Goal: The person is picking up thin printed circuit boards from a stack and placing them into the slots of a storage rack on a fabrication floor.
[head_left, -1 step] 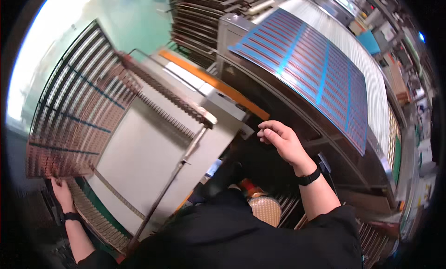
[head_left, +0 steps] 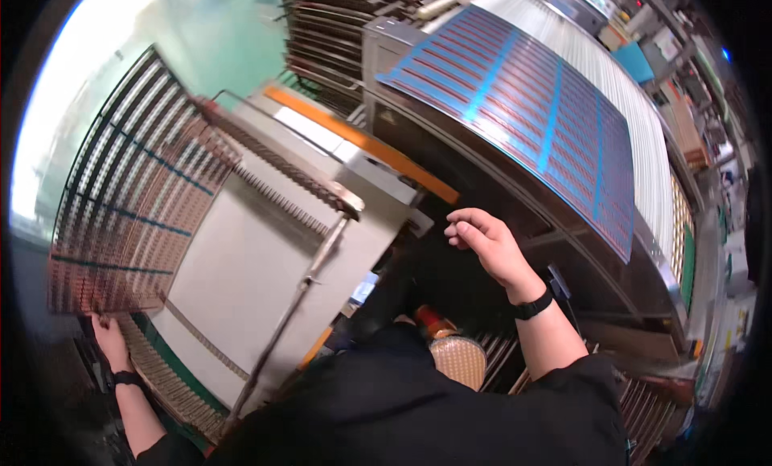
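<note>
Pinching lower corner of copper-patterned panel (head_left: 133, 201) with left hand (head_left: 108, 337), mid-transfer; right hand (head_left: 486, 241) loosely curled, empty, near blue panel (head_left: 535, 112). Next probably calls for steadying support.

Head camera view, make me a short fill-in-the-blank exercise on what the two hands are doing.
1. The left hand holds the striped panel by its lower ____ corner.
2. The right hand is ____, holding nothing.
3. The blue panel lies on the ____ machine.

Missing words: left; empty; dark
</note>
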Motion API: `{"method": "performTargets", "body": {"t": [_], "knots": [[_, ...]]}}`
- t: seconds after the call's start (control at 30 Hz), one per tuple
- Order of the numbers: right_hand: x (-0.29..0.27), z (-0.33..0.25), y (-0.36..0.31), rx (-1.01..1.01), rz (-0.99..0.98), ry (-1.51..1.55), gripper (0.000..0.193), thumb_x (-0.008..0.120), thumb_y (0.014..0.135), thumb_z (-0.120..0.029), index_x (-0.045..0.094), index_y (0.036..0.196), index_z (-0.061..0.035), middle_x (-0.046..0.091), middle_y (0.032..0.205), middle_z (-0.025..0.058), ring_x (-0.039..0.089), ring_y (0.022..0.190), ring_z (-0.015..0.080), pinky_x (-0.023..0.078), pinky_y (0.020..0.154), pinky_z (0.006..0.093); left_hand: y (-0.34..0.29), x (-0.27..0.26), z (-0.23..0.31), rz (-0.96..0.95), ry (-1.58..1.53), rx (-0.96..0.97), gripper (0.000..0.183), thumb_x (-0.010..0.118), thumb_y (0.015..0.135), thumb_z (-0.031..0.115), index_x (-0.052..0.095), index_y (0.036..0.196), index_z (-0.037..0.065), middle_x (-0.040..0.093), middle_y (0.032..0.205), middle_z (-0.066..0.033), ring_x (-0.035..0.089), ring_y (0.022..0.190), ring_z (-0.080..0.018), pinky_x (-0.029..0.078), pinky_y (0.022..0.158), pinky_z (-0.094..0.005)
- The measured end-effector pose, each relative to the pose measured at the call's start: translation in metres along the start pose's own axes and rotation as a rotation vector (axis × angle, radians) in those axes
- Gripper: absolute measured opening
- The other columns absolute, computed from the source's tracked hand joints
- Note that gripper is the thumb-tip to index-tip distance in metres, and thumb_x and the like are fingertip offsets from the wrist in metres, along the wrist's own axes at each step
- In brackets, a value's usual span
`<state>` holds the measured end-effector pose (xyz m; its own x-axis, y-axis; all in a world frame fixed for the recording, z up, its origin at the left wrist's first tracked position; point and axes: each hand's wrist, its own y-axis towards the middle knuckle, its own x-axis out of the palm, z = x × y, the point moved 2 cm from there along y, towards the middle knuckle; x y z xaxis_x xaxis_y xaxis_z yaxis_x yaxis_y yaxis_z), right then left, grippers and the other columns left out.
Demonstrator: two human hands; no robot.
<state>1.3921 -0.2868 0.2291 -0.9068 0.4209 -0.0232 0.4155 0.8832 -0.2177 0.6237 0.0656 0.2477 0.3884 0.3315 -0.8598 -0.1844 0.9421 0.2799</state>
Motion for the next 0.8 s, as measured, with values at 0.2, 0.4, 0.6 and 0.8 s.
{"method": "performTargets", "body": {"t": [0.2, 0.4, 0.6, 0.8], "knots": [[-0.062, 0.065, -0.003, 0.109, 0.144, 0.115, 0.025, 0.054, 0.101, -0.019, 0.062, 0.116, -0.0003, 0.069, 0.095, 0.0073, 0.065, 0.086, 0.0124, 0.053, 0.077, 0.0267, 0.011, -0.039, 0.007, -0.208, -0.208, -0.089, 0.070, 0.058, 0.097, 0.017, 0.023, 0.153, -0.004, 0.050, 0.142, -0.0192, 0.050, 0.127, -0.0281, 0.038, 0.107, -0.0357], [-0.111, 0.102, -0.016, 0.042, 0.129, 0.031, 0.026, 0.053, 0.104, -0.021, 0.062, 0.117, -0.0006, 0.068, 0.098, 0.0067, 0.065, 0.088, 0.0129, 0.054, 0.082, 0.0273, -0.059, -0.034, 0.108, 0.023, 0.077, 0.234, 0.053, 0.056, 0.100, 0.026, 0.045, 0.141, -0.006, 0.050, 0.143, -0.0228, 0.047, 0.133, -0.0337, 0.034, 0.112, -0.0417], [-0.152, 0.125, -0.066, 0.036, 0.349, 0.173, 0.026, 0.054, 0.103, -0.022, 0.064, 0.114, -0.0007, 0.070, 0.096, 0.0084, 0.067, 0.083, 0.0137, 0.054, 0.078, 0.0274, -0.204, 0.058, 0.350, -0.759, -0.267, 0.217, 0.039, 0.049, 0.103, 0.027, 0.055, 0.133, 0.003, 0.061, 0.125, -0.0091, 0.056, 0.115, -0.0188, 0.042, 0.102, -0.0340], [-0.182, 0.103, -0.149, -0.073, 0.629, 0.187, 0.035, 0.049, 0.105, -0.029, 0.057, 0.124, -0.0013, 0.068, 0.099, 0.0122, 0.064, 0.086, 0.0174, 0.052, 0.078, 0.0315, -0.266, 0.100, 0.416, -1.122, -0.576, 0.105, 0.073, 0.046, 0.097, 0.060, 0.044, 0.141, 0.002, 0.062, 0.121, -0.0133, 0.060, 0.105, -0.0211, 0.045, 0.091, -0.0348]]}}
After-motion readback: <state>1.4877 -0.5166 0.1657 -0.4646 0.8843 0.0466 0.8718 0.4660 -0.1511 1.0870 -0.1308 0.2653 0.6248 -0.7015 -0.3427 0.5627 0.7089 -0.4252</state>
